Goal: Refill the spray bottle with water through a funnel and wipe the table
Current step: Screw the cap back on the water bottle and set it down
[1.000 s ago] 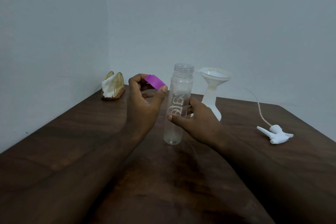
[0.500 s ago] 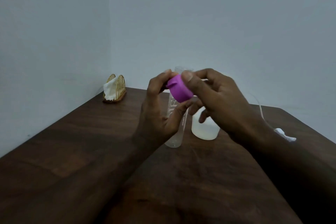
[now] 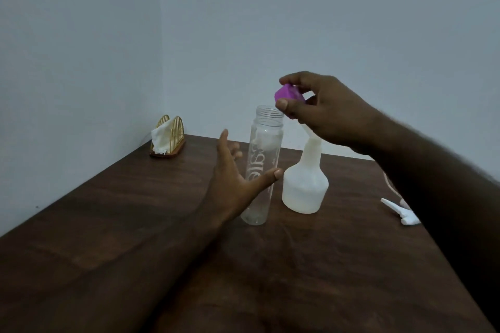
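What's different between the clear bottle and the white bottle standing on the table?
The clear bottle is tall, slim and see-through; the white bottle is squat, cloudy and narrows to a thin neck. The clear bottle carries lettering; the white bottle is plain. The clear bottle's mouth is open; the white bottle's top is hidden behind the right hand, which holds a purple cap. Both stand upright on the table.
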`<action>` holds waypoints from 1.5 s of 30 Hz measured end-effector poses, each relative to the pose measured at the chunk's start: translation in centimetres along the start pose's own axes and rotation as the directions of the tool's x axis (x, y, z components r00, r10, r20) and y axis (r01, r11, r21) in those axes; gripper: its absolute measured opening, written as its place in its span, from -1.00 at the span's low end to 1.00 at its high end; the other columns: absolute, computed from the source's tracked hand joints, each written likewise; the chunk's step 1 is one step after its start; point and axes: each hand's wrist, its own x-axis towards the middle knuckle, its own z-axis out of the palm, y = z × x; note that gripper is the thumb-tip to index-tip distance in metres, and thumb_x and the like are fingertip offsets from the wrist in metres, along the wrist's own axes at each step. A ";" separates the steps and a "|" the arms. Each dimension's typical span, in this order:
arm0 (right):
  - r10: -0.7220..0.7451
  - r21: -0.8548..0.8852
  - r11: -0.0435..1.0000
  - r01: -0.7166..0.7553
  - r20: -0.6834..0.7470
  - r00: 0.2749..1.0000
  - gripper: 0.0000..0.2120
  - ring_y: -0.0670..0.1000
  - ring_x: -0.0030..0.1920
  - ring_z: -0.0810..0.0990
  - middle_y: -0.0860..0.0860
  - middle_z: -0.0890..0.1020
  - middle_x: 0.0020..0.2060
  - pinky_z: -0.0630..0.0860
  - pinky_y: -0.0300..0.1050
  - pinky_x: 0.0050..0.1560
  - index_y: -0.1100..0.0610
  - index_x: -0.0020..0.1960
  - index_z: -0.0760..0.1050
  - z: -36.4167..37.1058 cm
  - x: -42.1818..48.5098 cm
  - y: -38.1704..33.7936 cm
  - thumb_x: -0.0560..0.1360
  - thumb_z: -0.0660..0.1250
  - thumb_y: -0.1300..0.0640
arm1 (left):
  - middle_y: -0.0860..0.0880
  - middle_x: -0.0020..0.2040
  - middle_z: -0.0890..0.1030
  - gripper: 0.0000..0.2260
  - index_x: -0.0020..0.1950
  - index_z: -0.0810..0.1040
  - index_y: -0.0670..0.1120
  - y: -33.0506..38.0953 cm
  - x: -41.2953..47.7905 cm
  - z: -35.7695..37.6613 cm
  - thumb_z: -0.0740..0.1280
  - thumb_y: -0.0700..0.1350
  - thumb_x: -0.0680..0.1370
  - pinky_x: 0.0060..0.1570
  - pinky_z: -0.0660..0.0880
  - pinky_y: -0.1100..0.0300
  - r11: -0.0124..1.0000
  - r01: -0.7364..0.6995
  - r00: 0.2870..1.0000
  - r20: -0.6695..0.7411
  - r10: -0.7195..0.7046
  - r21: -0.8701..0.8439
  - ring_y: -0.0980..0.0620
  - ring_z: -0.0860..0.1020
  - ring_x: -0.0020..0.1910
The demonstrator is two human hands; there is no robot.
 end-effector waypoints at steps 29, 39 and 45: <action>-0.025 -0.205 0.975 0.084 0.278 0.960 -0.66 -0.20 -0.04 0.57 -0.11 0.59 0.08 0.42 -0.36 -0.09 -0.05 0.29 0.55 1.1 2.6 -2.0 0.53 0.39 -0.06 | 0.16 0.04 0.54 -0.36 0.30 0.32 0.09 -1.3 0.3 0.1 0.48 0.05 0.28 -0.20 0.49 0.50 0.999 -0.034 0.982 0.186 0.030 0.016 0.30 0.56 -0.03; -0.065 -0.305 0.938 0.166 0.315 0.947 -0.70 -0.13 -0.06 0.53 -0.08 0.58 0.04 0.39 -0.24 -0.10 -0.04 0.24 0.56 1.3 3.4 -2.9 0.53 0.39 -0.06 | 0.18 0.04 0.52 -0.40 0.28 0.30 0.10 -1.6 0.5 -0.1 0.51 -0.04 0.34 -0.23 0.44 0.56 1.000 -0.025 0.980 0.199 0.021 0.016 0.33 0.55 -0.02; -0.058 -0.181 0.965 0.189 0.559 0.827 -0.66 0.13 0.08 0.62 -0.11 0.62 0.11 0.57 0.13 0.18 -0.11 0.21 0.59 -1.0 4.2 -2.8 0.56 0.36 0.26 | 0.13 0.05 0.57 -0.41 0.25 0.30 0.18 -1.3 0.6 -0.3 0.51 -0.04 0.32 -0.18 0.53 0.41 0.998 0.039 0.963 0.267 -0.025 -0.047 0.31 0.58 -0.01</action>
